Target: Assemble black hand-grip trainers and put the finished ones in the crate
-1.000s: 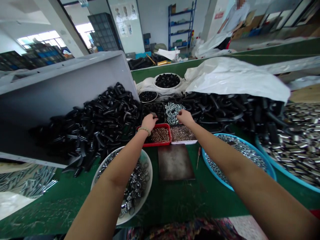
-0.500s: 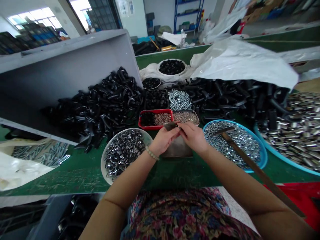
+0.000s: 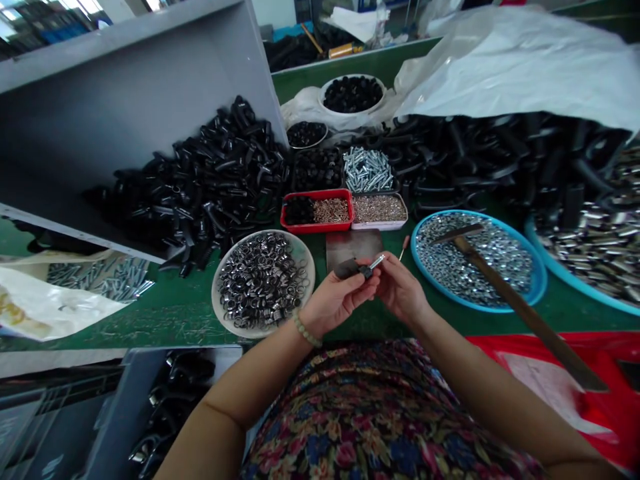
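My left hand (image 3: 333,303) is closed around a small black plastic part (image 3: 346,269), low over the green workbench. A shiny silver bolt (image 3: 377,261) shows at the right end of that part, slanting upward. The fingers of my right hand (image 3: 404,291) are closed at the bolt; its far end is partly hidden by them. Both hands are close together, just in front of a flat metal plate (image 3: 350,247). To the right of the plate is a thin tool with a reddish handle (image 3: 405,242).
At left, a white bowl (image 3: 218,303) holds metal rings beside a tipped grey crate (image 3: 175,73) of black parts. A hammer (image 3: 515,303) lies across the blue basin (image 3: 543,283) of small metal pieces. Behind are a red tray (image 3: 317,229) and silver bolts (image 3: 369,170).
My hands have moved down and toward my body, baring the metal plate. The black part and silver bolt now show clearly between them. The view has tilted downward.
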Available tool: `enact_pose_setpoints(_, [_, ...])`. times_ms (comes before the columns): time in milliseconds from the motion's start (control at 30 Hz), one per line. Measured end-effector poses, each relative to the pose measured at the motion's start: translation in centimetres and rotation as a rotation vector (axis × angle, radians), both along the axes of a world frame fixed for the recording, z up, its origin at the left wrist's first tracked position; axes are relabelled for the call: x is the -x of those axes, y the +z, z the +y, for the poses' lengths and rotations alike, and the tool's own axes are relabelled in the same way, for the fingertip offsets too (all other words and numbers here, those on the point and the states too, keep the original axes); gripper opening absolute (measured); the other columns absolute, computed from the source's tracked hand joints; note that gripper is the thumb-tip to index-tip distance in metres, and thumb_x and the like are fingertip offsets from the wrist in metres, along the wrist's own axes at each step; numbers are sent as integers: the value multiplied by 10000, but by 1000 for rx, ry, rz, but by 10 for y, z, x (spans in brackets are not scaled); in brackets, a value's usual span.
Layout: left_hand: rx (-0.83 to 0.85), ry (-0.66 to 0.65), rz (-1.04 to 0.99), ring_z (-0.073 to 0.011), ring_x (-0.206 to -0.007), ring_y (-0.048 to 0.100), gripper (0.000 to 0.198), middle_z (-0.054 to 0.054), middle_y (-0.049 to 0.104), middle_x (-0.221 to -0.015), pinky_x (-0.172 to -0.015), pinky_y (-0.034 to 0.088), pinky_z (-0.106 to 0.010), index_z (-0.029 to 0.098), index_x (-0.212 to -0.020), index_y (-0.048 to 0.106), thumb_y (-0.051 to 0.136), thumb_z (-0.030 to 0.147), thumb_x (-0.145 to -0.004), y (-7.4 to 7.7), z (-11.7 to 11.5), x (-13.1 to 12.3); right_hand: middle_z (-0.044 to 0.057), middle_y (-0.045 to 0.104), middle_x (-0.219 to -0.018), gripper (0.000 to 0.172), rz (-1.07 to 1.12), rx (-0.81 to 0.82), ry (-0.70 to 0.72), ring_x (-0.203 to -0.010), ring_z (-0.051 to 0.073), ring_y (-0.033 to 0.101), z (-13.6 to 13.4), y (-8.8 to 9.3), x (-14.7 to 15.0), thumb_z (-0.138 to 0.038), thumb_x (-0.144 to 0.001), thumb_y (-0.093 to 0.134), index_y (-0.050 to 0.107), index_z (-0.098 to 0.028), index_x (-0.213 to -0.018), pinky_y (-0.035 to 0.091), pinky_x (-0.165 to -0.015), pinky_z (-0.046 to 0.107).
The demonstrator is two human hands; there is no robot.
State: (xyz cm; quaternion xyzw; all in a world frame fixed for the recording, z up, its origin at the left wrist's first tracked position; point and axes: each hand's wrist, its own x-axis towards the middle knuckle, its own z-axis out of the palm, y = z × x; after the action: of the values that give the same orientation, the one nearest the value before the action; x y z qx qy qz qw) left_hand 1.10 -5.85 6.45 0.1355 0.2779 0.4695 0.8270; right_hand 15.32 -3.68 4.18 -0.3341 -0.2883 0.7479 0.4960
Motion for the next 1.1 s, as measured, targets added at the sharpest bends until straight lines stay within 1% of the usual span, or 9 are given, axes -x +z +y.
enact_pose_setpoints(300, [33, -2, 104, -120, -774, 684, 231, -69, 717, -870, -769, 551, -220, 120, -972, 686, 701, 123, -741, -5, -8, -3, -57, 537, -563, 341, -74, 42, 87, -425, 80, 487, 0, -1, -4, -457, -702, 743, 526, -198, -746, 443, -371, 188])
enact_pose_setpoints(433, [-5, 39, 236, -118, -809, 675, 230, -56, 709, -909, -820, 532, -242, 138, -1005, 669, 656, 168, -777, -14, -7, -5, -61, 543, -595, 302, -211, -58, 29, -440, 78, 473, -1, -7, -5, -449, -755, 686, 534, -217, -876, 426, -415, 194])
enact_pose_setpoints(567, [-314, 108, 818, -154, -845, 659, 197, -49, 699, -922, -842, 517, -294, 154, -974, 661, 604, 180, -787, -22, -2, 2, -38, 583, -664, 330, -701, -414, -30, -561, 131, 559, -11, -21, -6, -389, -822, 621, 540, -246, -1109, 476, -542, 255])
enact_pose_setpoints(633, [-531, 0, 1135, -188, -916, 645, 217, -62, 697, -962, -864, 506, -313, 162, -993, 661, 603, 191, -786, -23, 2, 16, 9, 648, -822, 264, -844, -543, 44, -744, 166, 630, -16, -27, -5, -348, -841, 600, 581, -245, -1084, 503, -695, 295])
enact_pose_setpoints(700, [-669, -105, 1441, -211, -948, 630, 238, -76, 689, -979, -879, 496, -336, 165, -1032, 651, 582, 239, -816, -23, 9, 39, 28, 661, -885, 205, -803, -515, 97, -776, 171, 655, -18, -32, -5, -347, -887, 526, 589, -235, -1047, 513, -735, 313])
enact_pose_setpoints(767, [-732, -93, 1822, -242, -1001, 598, 239, -106, 657, -1046, -927, 466, -385, 152, -1013, 655, 541, 283, -849, -25, 20, 64, 25, 660, -861, 219, -675, -412, 87, -715, 157, 666, -16, -35, -6, -350, -908, 479, 555, -225, -1072, 529, -704, 312])
enact_pose_setpoints(867, [-758, -140, 2279, -307, -1087, 531, 238, -166, 601, -1128, -984, 404, -446, 114, -857, 678, 507, 278, -848, -31, 40, 93, 22, 657, -872, 204, -563, -368, 78, -726, 152, 673, -13, -35, -11, -332, -887, 515, 523, -220, -1057, 536, -724, 318])
enact_pose_setpoints(1000, [-751, -247, 2206, -297, -1002, 565, 223, -169, 636, -1012, -967, 398, -425, 114, -761, 655, 497, 254, -831, -30, 53, 99, 35, 649, -947, 143, -657, -510, 136, -838, 154, 669, -18, -25, -21, -254, -906, 488, 545, -237, -1036, 519, -794, 322])
enact_pose_setpoints(1100, [-591, -152, 1713, -232, -877, 614, 213, -92, 666, -896, -871, 457, -365, 149, -816, 623, 535, 343, -827, -18, 45, 79, 50, 653, -975, 225, -758, -757, 245, -884, 158, 649, -26, -14, -28, -177, -910, 449, 575, -238, -1086, 507, -816, 320])
